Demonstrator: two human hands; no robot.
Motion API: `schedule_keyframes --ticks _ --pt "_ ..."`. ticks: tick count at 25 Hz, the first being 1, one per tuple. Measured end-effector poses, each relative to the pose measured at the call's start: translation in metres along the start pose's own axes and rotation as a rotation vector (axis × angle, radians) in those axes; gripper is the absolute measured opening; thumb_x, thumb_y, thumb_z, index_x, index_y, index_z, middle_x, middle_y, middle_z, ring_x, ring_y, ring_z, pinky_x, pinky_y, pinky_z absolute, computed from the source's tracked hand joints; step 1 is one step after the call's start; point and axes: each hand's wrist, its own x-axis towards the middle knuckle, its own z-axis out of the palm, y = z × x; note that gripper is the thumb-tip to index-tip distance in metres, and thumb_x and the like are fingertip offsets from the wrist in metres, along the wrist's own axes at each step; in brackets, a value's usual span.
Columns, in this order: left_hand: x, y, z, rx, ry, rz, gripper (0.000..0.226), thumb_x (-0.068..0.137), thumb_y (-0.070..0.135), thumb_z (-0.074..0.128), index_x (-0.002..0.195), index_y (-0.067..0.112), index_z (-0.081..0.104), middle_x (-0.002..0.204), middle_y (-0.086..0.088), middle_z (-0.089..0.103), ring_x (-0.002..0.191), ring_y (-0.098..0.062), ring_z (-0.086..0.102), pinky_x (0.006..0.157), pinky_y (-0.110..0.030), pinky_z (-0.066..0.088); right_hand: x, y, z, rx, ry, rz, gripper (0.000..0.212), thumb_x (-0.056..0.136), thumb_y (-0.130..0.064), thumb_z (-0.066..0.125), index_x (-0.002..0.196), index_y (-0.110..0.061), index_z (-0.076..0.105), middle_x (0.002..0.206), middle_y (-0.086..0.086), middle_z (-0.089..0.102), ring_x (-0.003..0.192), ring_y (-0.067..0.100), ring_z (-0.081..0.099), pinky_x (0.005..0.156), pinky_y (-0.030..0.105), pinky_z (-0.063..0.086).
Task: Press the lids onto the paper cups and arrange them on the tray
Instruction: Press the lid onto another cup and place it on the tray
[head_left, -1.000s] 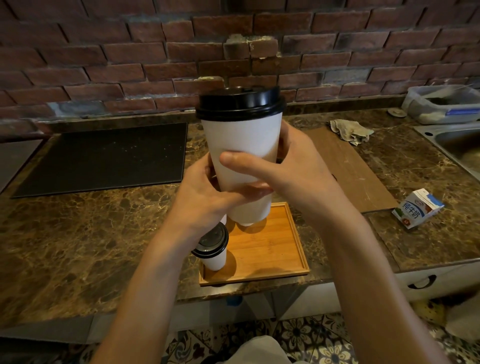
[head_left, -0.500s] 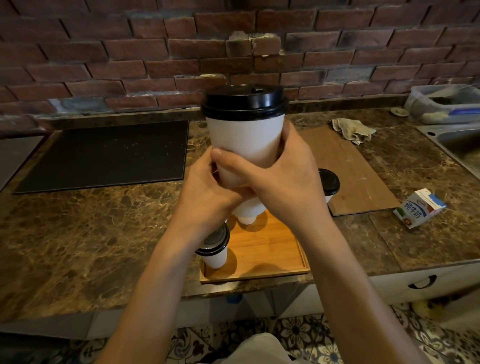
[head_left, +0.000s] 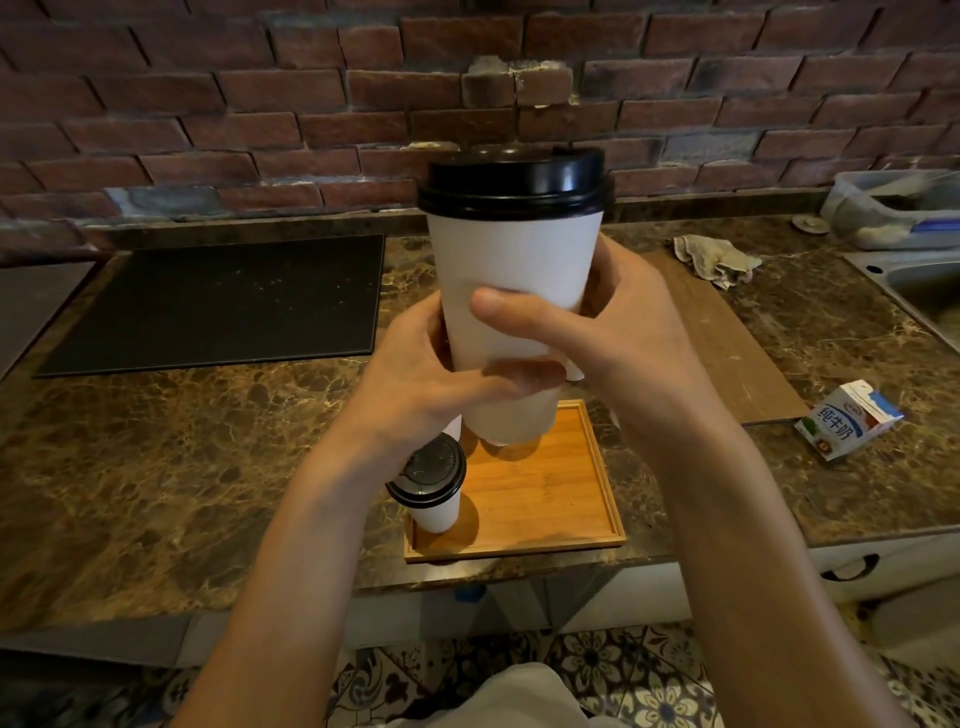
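Head view: left hand (head_left: 415, 384) and right hand (head_left: 623, 338) are both gripping the cup (head_left: 514, 260) at centre frame, lifted above the tray (head_left: 545, 493), lid (head_left: 514, 179) on. Paper wall is probably giving under squeeze (fill unknown), so I'm favouring a light grip low, near the stiffer base.

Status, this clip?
Left hand and right hand grip tall white paper cup, black lid on. Held above wooden tray; small lidded cup at its near-left corner.

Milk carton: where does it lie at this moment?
In the head view the milk carton lies on the counter at the right, just right of the brown board, nearer than the sink.
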Motion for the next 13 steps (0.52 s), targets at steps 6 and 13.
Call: schedule_keyframes --ticks 6,13 --pt "-0.0014 -0.0025 0.0001 0.006 0.019 -0.001 0.054 0.062 0.03 0.079 0.11 0.029 0.056 0.1 0.019 0.068 0.098 -0.002 0.065 0.071 -0.013 0.052 0.0017 0.0005 -0.0011 0.004 -0.07 0.024 0.056 0.07 -0.034 0.078 0.121 -0.022 0.058 0.107 -0.006 0.069 0.097 0.007 0.068 0.073 0.022 0.057" --pt "0.0035 -0.0076 0.0053 0.059 0.189 0.02 0.053 0.057 0.021 0.083 0.101 0.03 0.055 0.089 0.022 0.07 0.089 0.002 0.067 0.067 -0.01 0.052 0.0023 -0.0023 0.0074 -0.167 0.068 0.001 0.067 0.073 -0.042 0.081 0.13 -0.023 0.051 0.116 -0.008 0.063 0.105 0.008 0.063 0.084 0.035 0.059"
